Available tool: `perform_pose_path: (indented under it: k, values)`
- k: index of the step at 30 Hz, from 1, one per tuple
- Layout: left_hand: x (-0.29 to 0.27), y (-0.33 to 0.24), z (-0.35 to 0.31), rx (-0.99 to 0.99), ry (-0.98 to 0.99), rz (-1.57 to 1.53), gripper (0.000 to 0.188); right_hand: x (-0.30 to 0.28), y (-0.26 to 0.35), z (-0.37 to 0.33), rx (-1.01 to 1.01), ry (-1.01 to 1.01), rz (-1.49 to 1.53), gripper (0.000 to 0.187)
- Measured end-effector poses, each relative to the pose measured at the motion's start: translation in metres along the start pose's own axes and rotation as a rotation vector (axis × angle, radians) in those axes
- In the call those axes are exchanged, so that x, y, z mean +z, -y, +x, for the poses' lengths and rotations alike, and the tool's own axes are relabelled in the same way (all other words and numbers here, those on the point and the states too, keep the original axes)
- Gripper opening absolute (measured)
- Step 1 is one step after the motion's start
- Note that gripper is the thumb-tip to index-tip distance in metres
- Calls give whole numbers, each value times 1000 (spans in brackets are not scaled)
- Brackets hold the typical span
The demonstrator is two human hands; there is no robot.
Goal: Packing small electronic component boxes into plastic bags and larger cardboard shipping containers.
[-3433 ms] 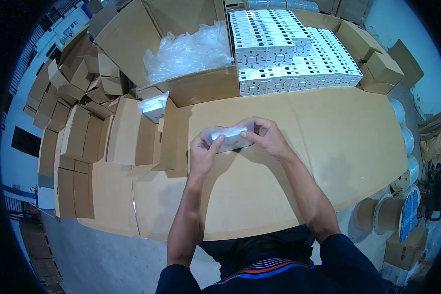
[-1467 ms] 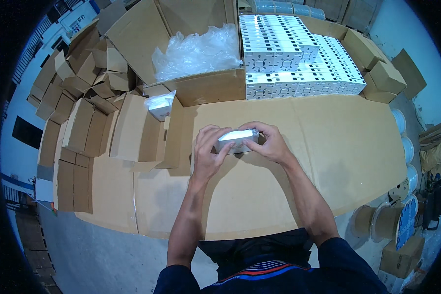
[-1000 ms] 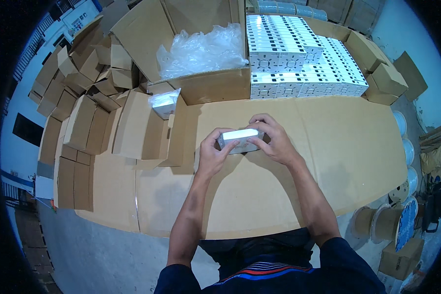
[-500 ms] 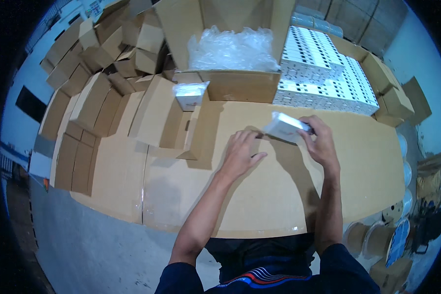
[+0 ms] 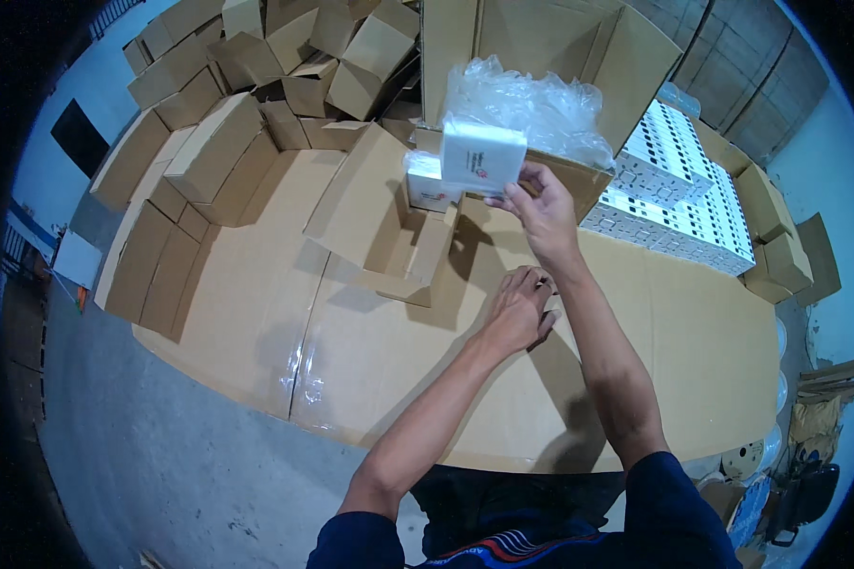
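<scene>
Your right hand (image 5: 544,216) pinching a packet (image 5: 482,159), open box (image 5: 375,213) to its near left, your left hand (image 5: 519,313) loosely curled

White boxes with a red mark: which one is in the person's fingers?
The white box held up in the right hand; the other marked box sits in the small open carton, touched by neither hand.
</scene>
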State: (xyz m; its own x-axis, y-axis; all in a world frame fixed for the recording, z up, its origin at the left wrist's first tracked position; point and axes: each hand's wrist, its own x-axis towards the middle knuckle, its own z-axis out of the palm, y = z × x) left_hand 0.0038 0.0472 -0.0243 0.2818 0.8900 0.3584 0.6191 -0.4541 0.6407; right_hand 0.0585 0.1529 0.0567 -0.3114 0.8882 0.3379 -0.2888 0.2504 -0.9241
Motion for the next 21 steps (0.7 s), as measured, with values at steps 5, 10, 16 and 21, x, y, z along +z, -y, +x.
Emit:
perform_pose_path:
  k: [5,10,16,21]
  values:
    - [5,13,-3,106,-82,2,51,21,-23,18,25,33,222,28]
    - [3,7,3,29,-6,-11,46,10,-28,31,27,117,-48,27]
    - [-4,1,7,16,11,-9,39,8,2,42,-180,268,-646,26]
    - [-1,0,9,31,15,-2,45,16,13,45,-453,345,-930,32]
